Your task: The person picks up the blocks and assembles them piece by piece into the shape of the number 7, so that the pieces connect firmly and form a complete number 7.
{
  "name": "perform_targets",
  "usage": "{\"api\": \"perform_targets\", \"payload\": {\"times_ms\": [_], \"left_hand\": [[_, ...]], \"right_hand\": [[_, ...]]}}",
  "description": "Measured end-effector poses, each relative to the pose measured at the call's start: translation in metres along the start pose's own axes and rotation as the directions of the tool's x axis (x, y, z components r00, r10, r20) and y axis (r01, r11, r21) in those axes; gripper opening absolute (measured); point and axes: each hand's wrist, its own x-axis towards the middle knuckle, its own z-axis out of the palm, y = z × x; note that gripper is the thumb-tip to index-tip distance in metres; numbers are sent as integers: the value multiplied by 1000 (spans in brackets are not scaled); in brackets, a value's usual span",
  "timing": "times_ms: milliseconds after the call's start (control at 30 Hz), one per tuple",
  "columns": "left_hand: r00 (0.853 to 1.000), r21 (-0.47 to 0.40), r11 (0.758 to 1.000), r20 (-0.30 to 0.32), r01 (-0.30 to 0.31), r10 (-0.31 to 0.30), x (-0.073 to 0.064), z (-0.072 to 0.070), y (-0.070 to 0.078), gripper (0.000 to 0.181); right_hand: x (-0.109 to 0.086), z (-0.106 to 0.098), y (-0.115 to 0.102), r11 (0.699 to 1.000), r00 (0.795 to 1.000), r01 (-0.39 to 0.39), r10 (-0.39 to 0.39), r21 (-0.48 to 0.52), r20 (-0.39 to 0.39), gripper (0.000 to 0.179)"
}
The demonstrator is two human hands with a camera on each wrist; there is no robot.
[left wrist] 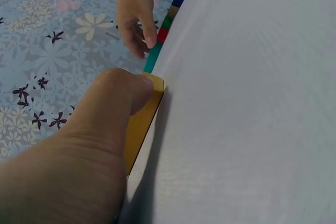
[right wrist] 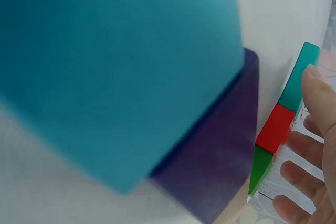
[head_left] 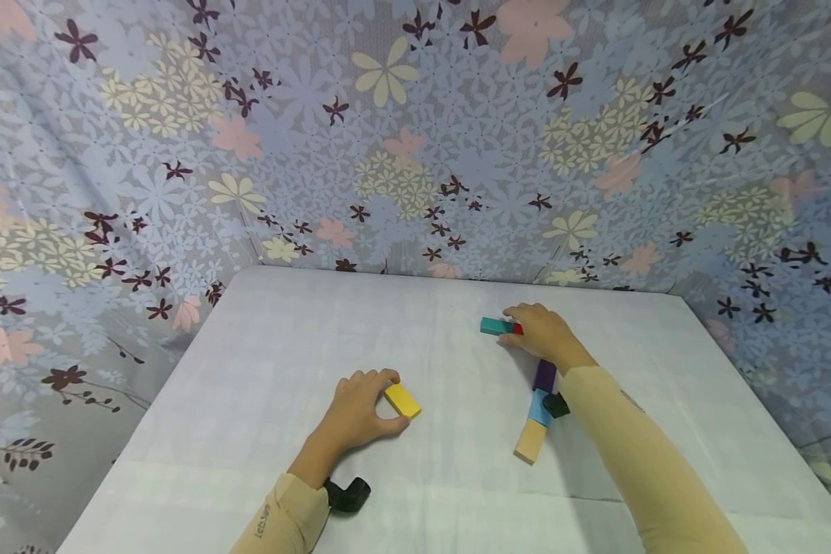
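Note:
My left hand pinches a yellow block between thumb and forefinger at the middle of the table. The thumb lies on the block's near end in the left wrist view. Farther back on the right, my right hand straddles a teal block and a red block standing end to end. Its fingers are loosely bent, and the thumb tip is beside the teal block; firm contact cannot be made out. A green block adjoins the red one, hidden by the hand from above.
The row bends toward the front through a dark purple block, a light blue block and a tan block, beneath my right forearm. A white cloth covers the table. A floral curtain hangs behind it.

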Motion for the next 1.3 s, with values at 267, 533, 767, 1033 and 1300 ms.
{"api": "perform_targets", "payload": {"times_ms": [267, 533, 767, 1033, 1300], "left_hand": [[999, 16, 999, -22, 47, -46, 6, -2, 8, 64], [995, 192, 977, -60, 93, -83, 11, -3, 12, 66], [979, 325, 942, -202, 85, -19, 15, -2, 19, 56], [966, 397, 907, -254, 142, -41, 16, -6, 28, 53], [972, 397, 906, -228, 145, -56, 18, -7, 31, 56]], "right_hand": [[-13, -1, -2, 1000, 1000, -23, 23, -4, -10, 63], [-28, -1, -10, 999, 999, -36, 36, 0, -32, 64], [-46, 2, -11, 998, 998, -47, 48, 40, -38, 64], [-58, 3, -9, 998, 997, -36, 40, 59, -68, 63], [-64, 3, -6, 996, 997, -48, 52, 70, -59, 63]]}}
